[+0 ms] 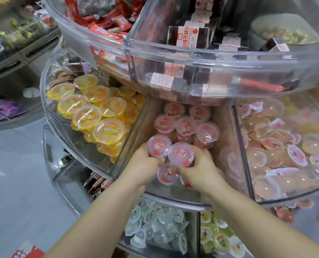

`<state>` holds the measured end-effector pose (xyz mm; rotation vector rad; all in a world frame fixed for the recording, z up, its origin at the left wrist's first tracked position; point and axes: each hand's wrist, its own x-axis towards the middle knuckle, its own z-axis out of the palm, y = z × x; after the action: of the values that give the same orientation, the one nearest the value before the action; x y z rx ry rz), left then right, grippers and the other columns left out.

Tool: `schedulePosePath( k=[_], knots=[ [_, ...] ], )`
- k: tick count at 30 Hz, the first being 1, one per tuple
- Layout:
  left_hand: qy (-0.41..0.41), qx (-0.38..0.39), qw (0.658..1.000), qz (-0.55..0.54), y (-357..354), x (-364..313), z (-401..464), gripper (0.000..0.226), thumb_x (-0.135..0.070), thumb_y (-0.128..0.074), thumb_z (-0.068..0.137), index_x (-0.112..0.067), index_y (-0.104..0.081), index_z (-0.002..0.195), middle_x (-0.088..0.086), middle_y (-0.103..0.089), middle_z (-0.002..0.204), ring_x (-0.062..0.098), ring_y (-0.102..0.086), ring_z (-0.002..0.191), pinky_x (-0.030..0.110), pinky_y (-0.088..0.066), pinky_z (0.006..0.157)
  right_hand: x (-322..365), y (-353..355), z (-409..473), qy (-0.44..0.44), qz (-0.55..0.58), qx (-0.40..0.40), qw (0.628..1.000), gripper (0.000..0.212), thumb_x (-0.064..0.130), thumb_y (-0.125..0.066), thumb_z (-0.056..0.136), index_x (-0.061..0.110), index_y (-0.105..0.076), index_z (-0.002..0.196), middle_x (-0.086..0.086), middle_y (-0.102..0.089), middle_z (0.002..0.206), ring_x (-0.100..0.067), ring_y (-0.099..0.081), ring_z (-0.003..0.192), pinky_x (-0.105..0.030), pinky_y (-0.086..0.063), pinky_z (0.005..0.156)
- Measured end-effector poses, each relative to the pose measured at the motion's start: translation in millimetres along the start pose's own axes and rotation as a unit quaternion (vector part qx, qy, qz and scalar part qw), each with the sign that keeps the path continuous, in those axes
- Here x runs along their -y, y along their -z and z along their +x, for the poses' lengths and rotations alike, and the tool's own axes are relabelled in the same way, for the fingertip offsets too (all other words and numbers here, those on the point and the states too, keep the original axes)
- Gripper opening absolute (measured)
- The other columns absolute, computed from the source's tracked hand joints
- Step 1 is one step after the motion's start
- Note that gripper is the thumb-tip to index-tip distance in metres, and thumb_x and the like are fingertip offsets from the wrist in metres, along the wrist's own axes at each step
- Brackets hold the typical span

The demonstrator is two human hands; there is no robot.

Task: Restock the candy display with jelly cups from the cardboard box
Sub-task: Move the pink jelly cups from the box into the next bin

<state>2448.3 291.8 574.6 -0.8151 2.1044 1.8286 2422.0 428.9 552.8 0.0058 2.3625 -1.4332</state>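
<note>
Two pink jelly cups were held over the near end of the middle compartment (pixel 136 131) of a clear, tiered round candy display (pixel 106 53). The left-hand pink cup (pixel 159 147) was gripped by the left hand (pixel 145 164), its fingers curled round the cup's side. The right-hand pink cup (pixel 181 154) was gripped in the same way by the right hand (pixel 199 166), and the two cups were seen touching each other, lids up. Below and between the hands, another pink cup (pixel 167 174) was seen lying in the compartment. Farther in, a cluster of upright pink cups (pixel 185 125) was stood in rows, lids up.

In the compartment to the left, yellow jelly cups (pixel 99 110) were piled well above the wall. In the compartment to the right, pale peach jelly cups (pixel 278 146) were heaped loosely at all angles. On the tier above, dark bars with white labels (pixel 186 38) and red wrapped sweets (pixel 106 28) were held in separate bins. On the tier below, clear jelly cups (pixel 155 226) and pale yellow ones (pixel 216 235) were seen.

The cardboard box could not be seen.
</note>
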Motion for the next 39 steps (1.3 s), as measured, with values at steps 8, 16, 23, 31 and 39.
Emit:
schedulePosePath(
  k=[8, 16, 23, 31, 39],
  knots=[
    [0.045, 0.006, 0.976, -0.215, -1, -6, -4, 0.027, 0.005, -0.046, 0.091, -0.011, -0.061, 0.107, 0.003, -0.071, 0.090, 0.009, -0.066, 0.079, 0.018, -0.053, 0.068, 8, -6, 9, -0.040, 0.100, 0.015, 0.994, 0.032, 0.013, -0.070, 0.076, 0.019, -0.062, 0.107, -0.004, -0.069, 0.100, -0.020, -0.065, 0.094, -0.042, -0.056, 0.083],
    [0.025, -0.054, 0.954, -0.295, -11, 3, -1, 0.031, 0.008, -0.045, 0.090, -0.014, -0.060, 0.107, -0.006, -0.071, 0.079, -0.004, -0.065, 0.059, 0.008, -0.050, 0.054, 4, -2, 13, -0.020, 0.114, 0.003, 0.993, 0.031, 0.008, -0.071, 0.076, 0.015, -0.063, 0.105, -0.008, -0.069, 0.101, -0.021, -0.064, 0.097, -0.041, -0.054, 0.086],
    [0.022, -0.049, 0.960, -0.275, -12, 4, 1, 0.035, 0.005, -0.050, 0.088, -0.024, -0.061, 0.107, -0.005, -0.072, 0.093, 0.001, -0.068, 0.076, 0.013, -0.051, 0.064, 3, -7, 18, -0.024, 0.101, 0.022, 0.994, 0.032, 0.014, -0.066, 0.082, 0.020, -0.055, 0.111, 0.003, -0.064, 0.105, -0.017, -0.060, 0.103, -0.031, -0.050, 0.086],
    [0.018, -0.080, 0.955, -0.285, -16, 1, 5, 0.021, -0.006, -0.051, 0.093, -0.022, -0.063, 0.099, 0.000, -0.071, 0.093, 0.010, -0.066, 0.083, 0.017, -0.049, 0.065, -1, -3, 13, -0.022, 0.105, 0.006, 0.994, 0.026, 0.023, -0.068, 0.082, 0.032, -0.057, 0.104, 0.012, -0.064, 0.098, -0.009, -0.059, 0.093, -0.014, -0.044, 0.063],
    [0.024, -0.088, 0.975, -0.202, -13, 0, 8, 0.029, -0.005, -0.042, 0.096, -0.024, -0.064, 0.101, 0.006, -0.069, 0.090, 0.016, -0.061, 0.081, 0.013, -0.046, 0.050, 0, -3, 13, -0.017, 0.041, 0.014, 0.999, 0.042, 0.022, -0.062, 0.086, 0.017, -0.048, 0.125, 0.000, -0.060, 0.113, -0.013, -0.055, 0.098, -0.005, -0.041, 0.054]
  ],
)
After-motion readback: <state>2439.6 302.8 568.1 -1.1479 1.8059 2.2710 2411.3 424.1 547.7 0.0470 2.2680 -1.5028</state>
